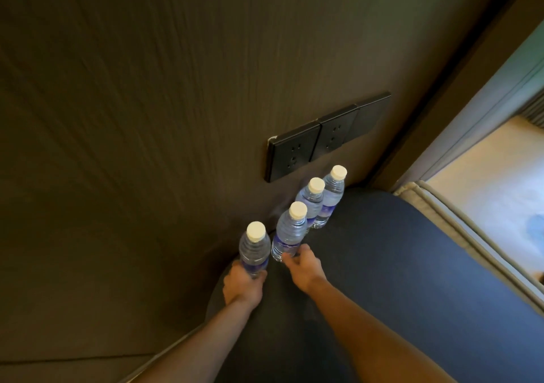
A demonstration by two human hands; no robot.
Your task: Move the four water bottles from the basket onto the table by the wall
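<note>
Left hand [243, 284] grips the lower body of the nearest upright bottle [254, 248] at the table [382, 265] edge, while right hand [303, 265], fingers loosely curled, touches the next bottle [290, 231]; two bottles beyond stand by the wall.

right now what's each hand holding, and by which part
The left hand grips the nearest water bottle around its lower body. The right hand has fingers at the base of the second bottle; a closed grip cannot be told.
</note>
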